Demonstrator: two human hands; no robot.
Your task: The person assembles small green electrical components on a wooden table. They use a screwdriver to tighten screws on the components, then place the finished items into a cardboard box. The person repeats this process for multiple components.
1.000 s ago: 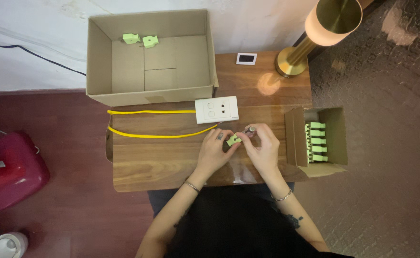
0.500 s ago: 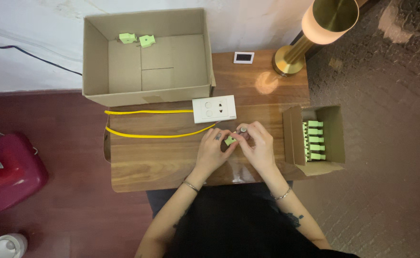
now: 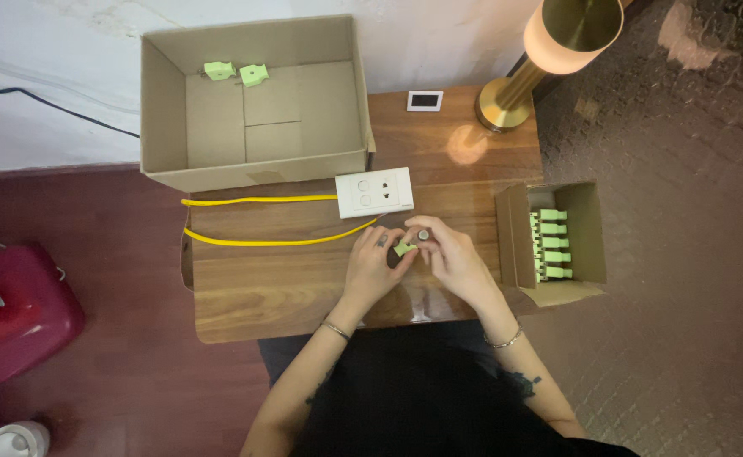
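Note:
My left hand (image 3: 373, 265) and my right hand (image 3: 447, 258) meet over the middle of a small wooden table (image 3: 253, 288). Both pinch one small light-green plastic connector (image 3: 403, 249) between the fingertips. A small dark round cap (image 3: 423, 234) shows at my right fingertips. Just behind the hands lies a white wall socket plate (image 3: 375, 192) with a yellow cable (image 3: 261, 242) looping out to the left. To the right, a small open cardboard box (image 3: 589, 228) holds a row of several green connectors (image 3: 549, 245).
A large open cardboard box (image 3: 164, 110) at the table's back left holds two green connectors (image 3: 236, 73). A brass lamp (image 3: 549, 51) and a small white device (image 3: 424, 101) stand at the back right. A red container (image 3: 12, 313) sits on the floor at left.
Both hands stay together on the green connector, with only slight finger movement. The camera view has shifted a little.

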